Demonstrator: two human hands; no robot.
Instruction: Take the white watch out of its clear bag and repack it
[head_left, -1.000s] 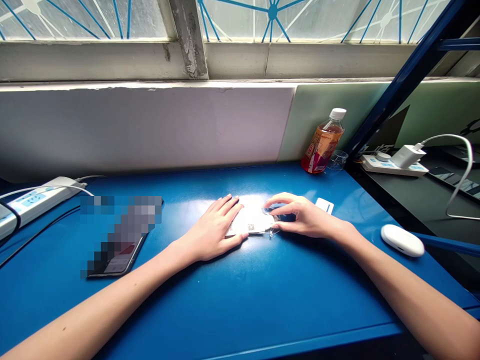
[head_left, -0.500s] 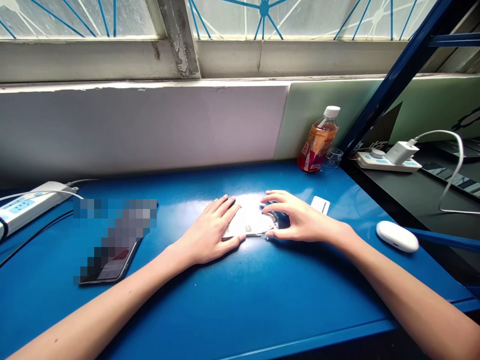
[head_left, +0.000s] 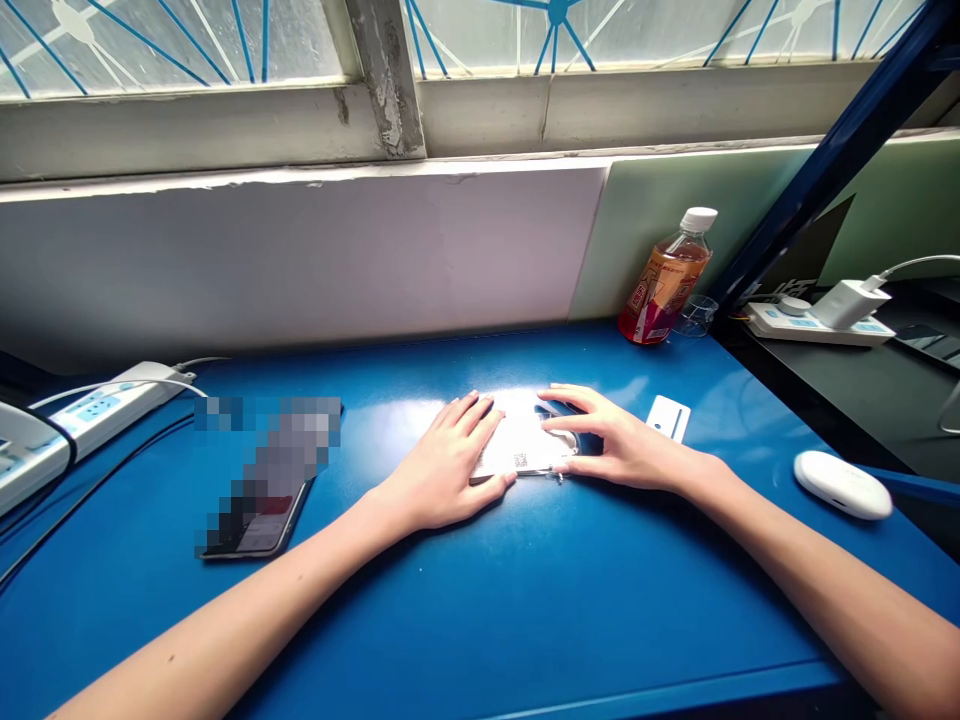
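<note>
A flat white packet point(head_left: 517, 452) with a small printed square code lies on the blue desk, its top washed out by glare. My left hand point(head_left: 451, 462) rests flat over its left end, fingers stretched out and thumb along the near edge. Around the right end curves my right hand point(head_left: 616, 440), fingers and thumb apart. Its fingertips are at a crinkled, shiny edge; whether they press on it I cannot tell. Just behind the right wrist sits a small white card-like piece point(head_left: 667, 419) with a slot.
A phone point(head_left: 281, 490), partly blurred out, lies left of my hands. Beyond it is a white power strip point(head_left: 101, 405) with cables. A drink bottle point(head_left: 666, 280) stands at the back right; a white oval case point(head_left: 843, 485) lies near the right edge. A blue diagonal post point(head_left: 817, 170) rises there.
The whole view has shifted, so the desk things appear further right. My left hand stays flat on the packet. The right fingers have barely moved at its right end.
</note>
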